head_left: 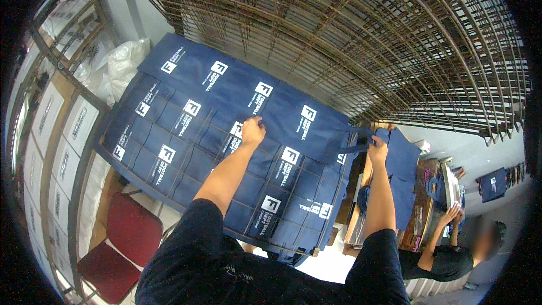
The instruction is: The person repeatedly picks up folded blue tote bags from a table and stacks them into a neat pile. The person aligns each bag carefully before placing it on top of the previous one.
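Note:
Dark blue fabric bags (226, 93) with white printed logos lie flat in rows across a wide wire rack (212, 161) in front of me. My left hand (253, 133) is over the middle of the rack, by the lower edge of the upper bags. Its fingers are curled together, and what they may pinch is hidden. At the rack's right end, my right hand (378, 149) is closed on the strap handle (357, 148) of a dark blue bag. More plain blue fabric (400, 175) lies on a wooden bench just beyond that hand.
Stacked rusty wire racks (339, 28) slope overhead on the far side. A red chair (132, 229) stands at the left, beside a shelf frame with white panels (76, 127). Clear plastic (125, 68) bulges at the back left. A co-worker (451, 260) works at the right.

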`<state>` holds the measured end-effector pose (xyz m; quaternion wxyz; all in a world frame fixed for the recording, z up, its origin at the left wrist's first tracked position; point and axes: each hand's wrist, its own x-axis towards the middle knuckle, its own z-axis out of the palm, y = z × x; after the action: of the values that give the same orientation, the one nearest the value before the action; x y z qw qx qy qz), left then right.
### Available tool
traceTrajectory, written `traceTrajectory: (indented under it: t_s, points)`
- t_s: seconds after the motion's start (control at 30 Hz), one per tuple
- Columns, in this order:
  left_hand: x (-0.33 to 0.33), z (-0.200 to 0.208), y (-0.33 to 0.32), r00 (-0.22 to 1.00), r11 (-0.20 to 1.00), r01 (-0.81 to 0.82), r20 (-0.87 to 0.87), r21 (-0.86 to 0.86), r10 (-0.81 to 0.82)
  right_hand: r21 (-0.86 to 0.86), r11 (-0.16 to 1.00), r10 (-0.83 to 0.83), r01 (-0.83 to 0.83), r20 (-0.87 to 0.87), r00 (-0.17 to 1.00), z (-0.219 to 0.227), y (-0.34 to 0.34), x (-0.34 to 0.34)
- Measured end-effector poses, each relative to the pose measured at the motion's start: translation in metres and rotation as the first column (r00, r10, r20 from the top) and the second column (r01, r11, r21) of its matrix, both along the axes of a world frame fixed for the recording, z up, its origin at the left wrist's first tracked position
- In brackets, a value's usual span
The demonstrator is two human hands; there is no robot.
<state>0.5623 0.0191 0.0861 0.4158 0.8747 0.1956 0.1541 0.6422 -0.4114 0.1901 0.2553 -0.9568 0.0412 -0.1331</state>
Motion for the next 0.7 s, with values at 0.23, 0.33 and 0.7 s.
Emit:
traceTrajectory:
  t_s: [0.23, 0.33, 0.7]
  points:
    - [0.002, -0.004, 0.001, 0.999, 0.999, -0.027, -0.039, -0.041, 0.026, -0.098, 0.984, -0.155, 0.147, -0.079, 0.985, 0.032, 0.038, -0.029]
    - [0.003, -0.017, 0.001, 0.999, 0.999, -0.037, 0.016, -0.034, 0.037, -0.136, 0.984, -0.124, 0.113, -0.078, 0.989, 0.029, 0.034, -0.055]
    - [-0.032, 0.031, -0.037, 0.912, 0.831, 0.280, 0.136, 0.481, -0.387, 0.190, 0.956, -0.208, 0.223, -0.095, 0.973, -0.064, -0.069, -0.266]
